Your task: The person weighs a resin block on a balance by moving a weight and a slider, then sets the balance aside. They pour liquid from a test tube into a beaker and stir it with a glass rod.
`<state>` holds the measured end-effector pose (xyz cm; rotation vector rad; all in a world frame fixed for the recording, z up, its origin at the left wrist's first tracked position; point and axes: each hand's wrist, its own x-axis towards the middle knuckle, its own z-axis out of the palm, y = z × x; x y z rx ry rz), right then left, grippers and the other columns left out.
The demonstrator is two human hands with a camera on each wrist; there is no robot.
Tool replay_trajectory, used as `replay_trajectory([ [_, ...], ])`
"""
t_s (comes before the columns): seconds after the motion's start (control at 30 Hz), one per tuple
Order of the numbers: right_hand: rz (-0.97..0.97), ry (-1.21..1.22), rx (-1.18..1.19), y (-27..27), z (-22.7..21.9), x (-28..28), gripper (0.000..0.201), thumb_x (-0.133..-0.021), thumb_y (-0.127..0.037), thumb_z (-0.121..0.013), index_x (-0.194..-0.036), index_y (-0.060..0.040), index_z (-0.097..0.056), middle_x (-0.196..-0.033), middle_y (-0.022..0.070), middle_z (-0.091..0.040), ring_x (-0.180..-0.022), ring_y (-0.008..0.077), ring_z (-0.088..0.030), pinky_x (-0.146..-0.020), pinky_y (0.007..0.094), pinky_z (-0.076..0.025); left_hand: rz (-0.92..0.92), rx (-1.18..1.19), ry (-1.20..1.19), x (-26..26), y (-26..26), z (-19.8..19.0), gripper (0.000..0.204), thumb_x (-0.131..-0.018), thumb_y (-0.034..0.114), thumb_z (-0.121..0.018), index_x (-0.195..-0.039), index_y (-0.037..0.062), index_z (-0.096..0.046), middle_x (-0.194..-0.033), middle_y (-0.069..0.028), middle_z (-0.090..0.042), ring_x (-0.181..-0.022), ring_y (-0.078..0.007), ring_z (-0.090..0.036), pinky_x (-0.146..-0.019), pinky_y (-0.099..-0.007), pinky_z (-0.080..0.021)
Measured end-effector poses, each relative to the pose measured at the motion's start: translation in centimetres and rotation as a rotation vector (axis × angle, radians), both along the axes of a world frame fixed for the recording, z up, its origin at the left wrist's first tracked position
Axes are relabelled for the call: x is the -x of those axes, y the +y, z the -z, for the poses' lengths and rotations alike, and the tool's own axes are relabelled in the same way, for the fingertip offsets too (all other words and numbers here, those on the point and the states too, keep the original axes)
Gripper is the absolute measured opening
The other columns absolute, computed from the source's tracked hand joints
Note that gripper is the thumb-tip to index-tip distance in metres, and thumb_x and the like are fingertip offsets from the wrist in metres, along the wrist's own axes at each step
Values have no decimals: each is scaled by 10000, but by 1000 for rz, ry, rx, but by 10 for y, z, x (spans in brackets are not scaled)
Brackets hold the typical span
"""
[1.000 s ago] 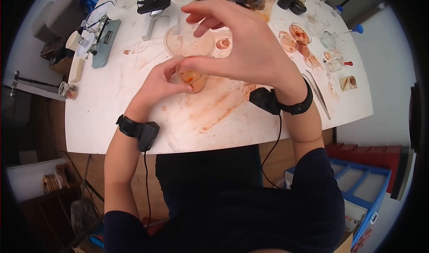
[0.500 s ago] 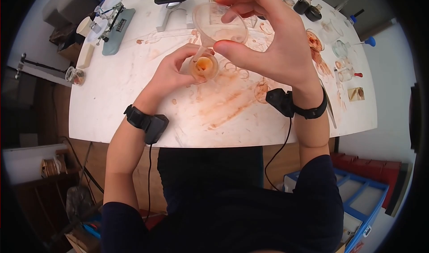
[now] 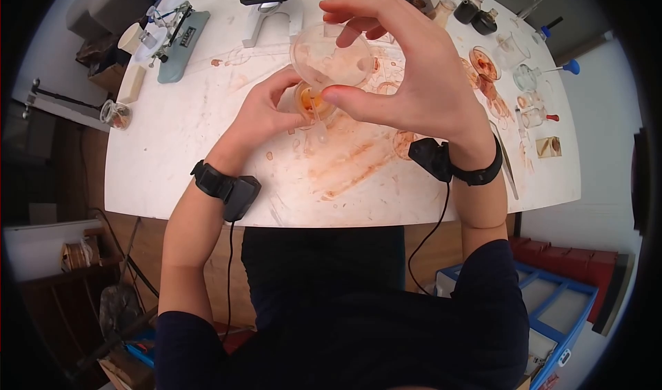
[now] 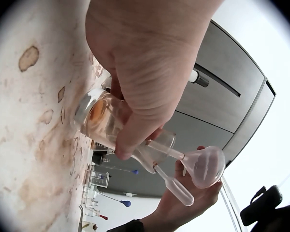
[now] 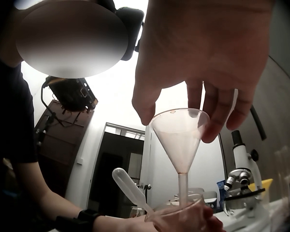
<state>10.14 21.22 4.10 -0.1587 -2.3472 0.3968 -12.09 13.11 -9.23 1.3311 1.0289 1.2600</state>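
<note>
Here, the right hand [image 3: 414, 80] pinches a funnel [image 3: 331, 57] by its rim, its stem dropping into a beaker [image 3: 312, 102] at its 6 o'clock, seemingly to guide liquid in. The left hand [image 3: 258, 121] grips the beaker on the stained table [image 3: 172, 162], steadying it; a pipette [image 5: 130, 188] leans inside.

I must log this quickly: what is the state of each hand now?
Left hand: grips the small glass beaker.
Right hand: holds the clear funnel by its rim.
</note>
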Motion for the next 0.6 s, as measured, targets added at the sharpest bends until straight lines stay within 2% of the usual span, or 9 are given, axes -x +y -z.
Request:
replay_trajectory([
  [0.17, -1, -14, 19, 3, 2, 0, 666, -720, -196, -864, -1315, -50, -605, -1185, 61, -652, -982, 165, -662, -834, 295, -498, -19, 27, 29, 2, 0, 0, 624, -687, -11, -779, -1291, 38, -630, -1334, -52, -618, -1295, -191, -522, -1138, -348, -363],
  [0.3, -17, 20, 14, 4, 6, 5, 587, -740, -312, -818, -1215, -33, -615, -1064, 118, -636, -910, 251, -663, -799, 351, -543, -35, 69, 102, -1, -1, -5, 633, -703, -11, -769, -1317, 29, -615, -1326, -56, -624, -1273, -186, -543, -1126, -346, -382],
  [0.47, 29, 23, 33, 5, 8, 4, 614, -742, -360, -812, -1209, -15, -609, -1056, 125, -637, -916, 254, -670, -791, 359, -552, -10, 43, 10, -1, -1, -3, 646, -714, -11, -778, -1331, -11, -587, -1308, -73, -629, -1228, -186, -578, -1095, -338, -424],
  [0.6, 35, 95, 56, 9, 11, 4, 619, -735, -352, -821, -1214, -17, -618, -1061, 117, -646, -928, 245, -677, -805, 353, -552, -33, 99, 102, -1, -4, -9, 632, -725, -6, -787, -1325, -16, -590, -1299, -73, -627, -1235, -188, -571, -1105, -349, -415],
])
